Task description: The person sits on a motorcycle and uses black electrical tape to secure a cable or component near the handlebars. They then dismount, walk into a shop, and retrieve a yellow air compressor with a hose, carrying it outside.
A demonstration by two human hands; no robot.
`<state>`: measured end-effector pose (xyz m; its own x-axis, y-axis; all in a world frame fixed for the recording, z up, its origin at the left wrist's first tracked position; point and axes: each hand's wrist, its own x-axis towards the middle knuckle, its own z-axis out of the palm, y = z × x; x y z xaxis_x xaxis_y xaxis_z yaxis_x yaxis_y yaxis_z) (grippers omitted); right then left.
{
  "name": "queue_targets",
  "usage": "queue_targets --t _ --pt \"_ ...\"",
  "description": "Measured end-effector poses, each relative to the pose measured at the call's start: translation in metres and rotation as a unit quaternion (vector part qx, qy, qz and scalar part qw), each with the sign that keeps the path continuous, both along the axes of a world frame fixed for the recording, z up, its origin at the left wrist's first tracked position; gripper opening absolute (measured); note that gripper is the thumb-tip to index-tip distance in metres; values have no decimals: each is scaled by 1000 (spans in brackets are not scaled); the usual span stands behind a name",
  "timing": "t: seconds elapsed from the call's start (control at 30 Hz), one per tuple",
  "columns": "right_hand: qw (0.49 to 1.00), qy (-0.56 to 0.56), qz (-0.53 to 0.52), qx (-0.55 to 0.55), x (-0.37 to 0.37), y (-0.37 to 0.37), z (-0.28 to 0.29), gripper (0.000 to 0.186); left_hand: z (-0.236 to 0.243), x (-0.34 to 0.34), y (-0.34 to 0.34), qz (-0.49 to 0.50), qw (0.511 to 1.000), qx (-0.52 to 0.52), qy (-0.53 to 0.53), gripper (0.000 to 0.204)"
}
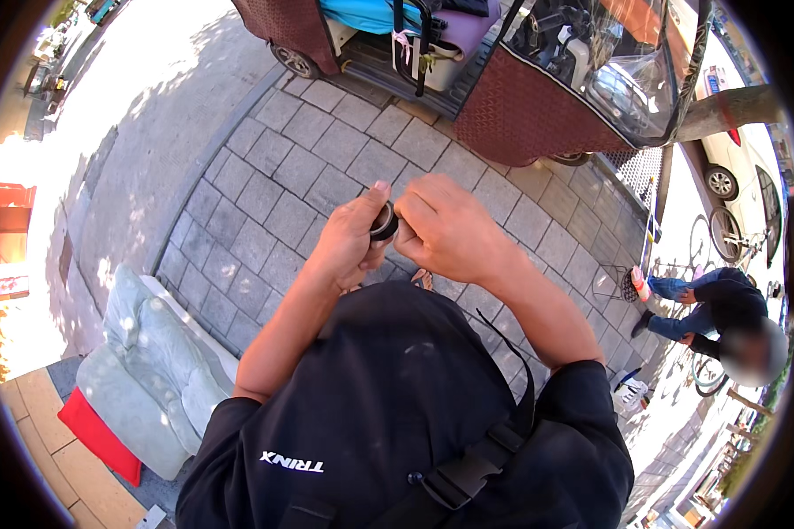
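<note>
My left hand (351, 236) grips a small black ring (385, 222) that looks like a roll of tape, thumb along its upper side. A brownish inner face shows within the dark rim. Right beside it, my right hand (450, 227) is closed in a fist, with its thumb and fingertips against or very near the ring's right edge. What the right fingers pinch, if anything, is hidden. Both hands are held together in front of my chest, over grey paving.
A three-wheeler with maroon quilted covers (525, 110) stands ahead. Pale green cushions (150, 370) and a red cushion (101, 436) lie at left. On the right a seated person (723, 309) is near a bicycle (726, 234) and a parked car (745, 167).
</note>
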<state>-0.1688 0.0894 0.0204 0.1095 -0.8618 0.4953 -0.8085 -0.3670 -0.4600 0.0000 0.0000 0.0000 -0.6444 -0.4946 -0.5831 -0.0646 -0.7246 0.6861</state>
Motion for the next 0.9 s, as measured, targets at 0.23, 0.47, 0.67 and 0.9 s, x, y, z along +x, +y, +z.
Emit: queue_targets --t 0.23,0.47,0.67,0.9 --pt "994 -102 -24 20 -32 13 0 15 3 -31 7 -76 997 32 10 51" --pt "947 -274 5 168 -57 24 4 23 -5 -51 1 -41 996 73 -27 48" --pt "988 -130 9 82 -73 -15 -21 14 -22 -67 -38 -77 991 105 -36 49" --pt "978 -121 -54 163 -86 -103 -23 10 -45 -89 -141 -206 972 113 21 50"
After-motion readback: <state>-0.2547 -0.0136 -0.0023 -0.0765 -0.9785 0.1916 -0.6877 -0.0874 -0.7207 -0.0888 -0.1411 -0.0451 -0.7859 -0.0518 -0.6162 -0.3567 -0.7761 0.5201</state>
